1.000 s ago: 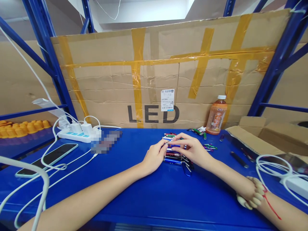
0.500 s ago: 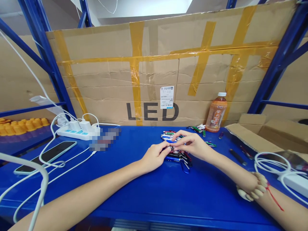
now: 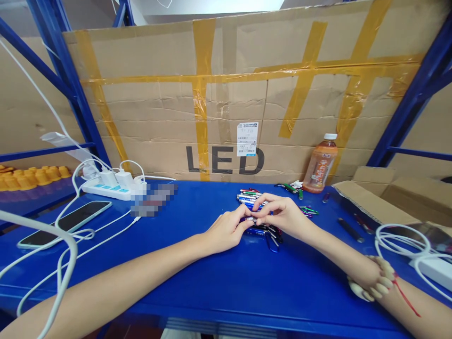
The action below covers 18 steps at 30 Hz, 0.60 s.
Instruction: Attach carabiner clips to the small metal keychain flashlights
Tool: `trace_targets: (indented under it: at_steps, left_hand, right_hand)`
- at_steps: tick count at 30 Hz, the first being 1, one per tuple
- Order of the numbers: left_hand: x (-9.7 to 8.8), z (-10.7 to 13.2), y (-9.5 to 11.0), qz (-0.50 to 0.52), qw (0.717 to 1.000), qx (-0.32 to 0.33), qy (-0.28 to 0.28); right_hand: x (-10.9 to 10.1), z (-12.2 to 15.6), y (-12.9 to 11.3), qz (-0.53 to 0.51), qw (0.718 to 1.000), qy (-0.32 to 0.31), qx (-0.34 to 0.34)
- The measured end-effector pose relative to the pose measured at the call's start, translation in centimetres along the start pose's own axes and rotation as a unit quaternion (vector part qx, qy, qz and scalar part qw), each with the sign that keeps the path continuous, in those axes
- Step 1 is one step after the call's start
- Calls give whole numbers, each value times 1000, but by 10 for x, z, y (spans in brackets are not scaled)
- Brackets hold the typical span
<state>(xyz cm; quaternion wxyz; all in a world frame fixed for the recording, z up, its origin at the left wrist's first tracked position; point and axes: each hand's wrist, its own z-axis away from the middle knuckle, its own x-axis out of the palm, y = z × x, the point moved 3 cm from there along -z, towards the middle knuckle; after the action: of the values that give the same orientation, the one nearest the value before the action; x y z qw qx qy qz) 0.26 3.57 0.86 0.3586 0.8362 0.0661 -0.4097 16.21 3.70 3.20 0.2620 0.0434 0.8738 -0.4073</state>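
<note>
My left hand (image 3: 226, 230) and my right hand (image 3: 284, 214) meet fingertip to fingertip at mid-table. Between the pinched fingers of both shows a small silvery piece (image 3: 250, 219), mostly covered by the fingertips, so its kind stays unclear. Right under and behind the hands lies a row of slim metallic tubes (image 3: 243, 197) in blue, red, green and silver, like keychain penlights. A blue carabiner clip (image 3: 272, 246) pokes out at the near side of the pile, beside a dark blue tube (image 3: 254, 231). My right hand hides part of the row.
Green clips (image 3: 289, 188) and a drink bottle (image 3: 320, 165) stand behind to the right. An open carton (image 3: 370, 200), a black stick (image 3: 350, 230) and coiled white cable (image 3: 402, 240) lie further right. On the left are a phone (image 3: 70, 223), loose cords and a power strip (image 3: 106, 189).
The camera view has tilted and shifted slightly. Both hands keep their pinch over the tubes, with the fingers changed only a little; the silvery piece shows somewhat more clearly.
</note>
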Motion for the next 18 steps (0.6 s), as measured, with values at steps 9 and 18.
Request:
trace_targets:
  at_steps: [9,18]
  left_hand:
    - [-1,-2,0,-8,1000,-13,19]
    - [-3,0,2,-32,999,-13,37]
  right_hand:
    - [2,1,-2,42,997,49,31]
    - [14,4,-2,67,990,89,90]
